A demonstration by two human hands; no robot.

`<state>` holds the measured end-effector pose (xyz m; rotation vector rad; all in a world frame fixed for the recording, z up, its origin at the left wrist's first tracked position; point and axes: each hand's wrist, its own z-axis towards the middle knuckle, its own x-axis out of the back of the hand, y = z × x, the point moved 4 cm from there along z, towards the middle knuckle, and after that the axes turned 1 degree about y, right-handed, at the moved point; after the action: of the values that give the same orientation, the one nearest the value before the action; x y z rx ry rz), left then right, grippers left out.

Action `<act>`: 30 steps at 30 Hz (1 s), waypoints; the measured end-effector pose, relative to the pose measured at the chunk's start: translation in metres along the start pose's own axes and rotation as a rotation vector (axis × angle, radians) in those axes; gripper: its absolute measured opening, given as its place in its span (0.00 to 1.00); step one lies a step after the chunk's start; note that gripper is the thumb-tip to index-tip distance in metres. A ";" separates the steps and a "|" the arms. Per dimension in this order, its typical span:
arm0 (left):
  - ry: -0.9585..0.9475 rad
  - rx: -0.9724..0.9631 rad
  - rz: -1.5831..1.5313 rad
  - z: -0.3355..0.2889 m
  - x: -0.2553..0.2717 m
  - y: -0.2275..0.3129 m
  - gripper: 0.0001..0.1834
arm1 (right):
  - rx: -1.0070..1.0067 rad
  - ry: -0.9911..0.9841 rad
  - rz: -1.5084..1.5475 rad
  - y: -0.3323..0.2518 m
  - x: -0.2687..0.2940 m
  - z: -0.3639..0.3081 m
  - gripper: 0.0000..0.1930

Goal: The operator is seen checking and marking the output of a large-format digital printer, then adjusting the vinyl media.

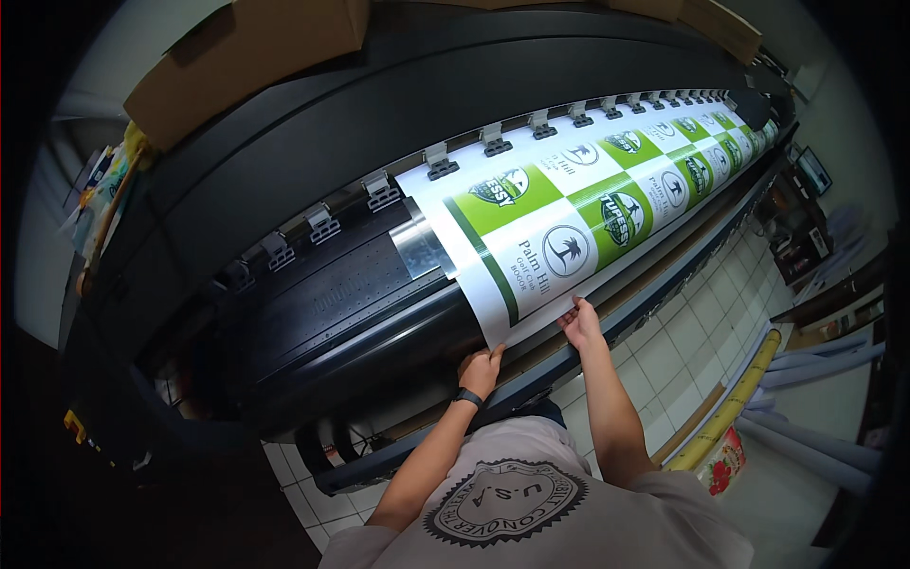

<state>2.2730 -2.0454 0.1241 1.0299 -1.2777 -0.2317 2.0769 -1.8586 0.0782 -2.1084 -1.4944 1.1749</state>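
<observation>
A white banner sheet (493, 232) printed in green and white blocks with logos lies over a large-format printer (313, 294) and curves down over its front. At the sheet's lower left corner, my left hand (479, 373), with a dark band on the wrist, is closed on the edge. A little to the right, my right hand (581, 324) pinches the hanging front edge between thumb and fingers; part of its grip is hidden by the angle. A shiny metal strip (424, 245) lies along the sheet's left side.
Pinch-roller clamps (440, 161) line the printer bed behind the sheet. A dark front rail (550, 370) runs below my hands. Cardboard boxes (256, 66) rest on top of the printer. Rolls of material, one yellow (725, 403), lie to the right near the tiled floor (697, 332).
</observation>
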 end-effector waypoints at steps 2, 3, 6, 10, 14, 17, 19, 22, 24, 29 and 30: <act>-0.005 0.013 0.004 0.000 0.000 -0.001 0.31 | -0.015 -0.007 -0.004 0.000 0.000 0.000 0.09; -0.003 0.009 0.005 0.000 0.000 -0.001 0.32 | -0.017 0.000 0.010 0.000 0.000 0.000 0.09; 0.007 -0.002 0.009 0.000 0.002 0.001 0.31 | -0.020 -0.002 0.023 -0.001 0.000 -0.001 0.09; -0.031 -0.002 0.017 -0.001 0.000 0.000 0.29 | -0.017 0.024 0.010 -0.001 0.000 -0.002 0.09; 0.009 -0.038 0.043 0.000 -0.002 -0.001 0.28 | -0.001 0.040 -0.001 -0.001 0.000 -0.002 0.10; 0.007 -0.027 0.076 0.001 -0.005 -0.001 0.28 | 0.007 0.023 0.005 -0.001 0.000 -0.004 0.10; 0.052 -0.064 0.010 0.000 -0.004 0.001 0.29 | 0.002 0.019 -0.008 -0.002 -0.001 -0.004 0.10; 0.053 -0.067 0.059 0.000 -0.004 0.001 0.30 | -0.004 0.006 0.013 -0.001 -0.005 -0.004 0.11; 0.045 -0.065 0.051 0.000 -0.003 -0.001 0.30 | -0.007 0.072 -0.009 0.000 -0.006 -0.002 0.11; -0.007 -0.029 0.106 0.001 -0.007 -0.005 0.30 | 0.007 0.111 -0.026 0.004 -0.009 0.001 0.12; 0.013 -0.049 0.086 0.001 -0.007 -0.005 0.30 | 0.004 0.156 -0.055 0.004 -0.006 0.002 0.12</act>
<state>2.2715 -2.0440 0.1159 0.9312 -1.2959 -0.1889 2.0775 -1.8662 0.0769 -2.0899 -1.4676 0.9696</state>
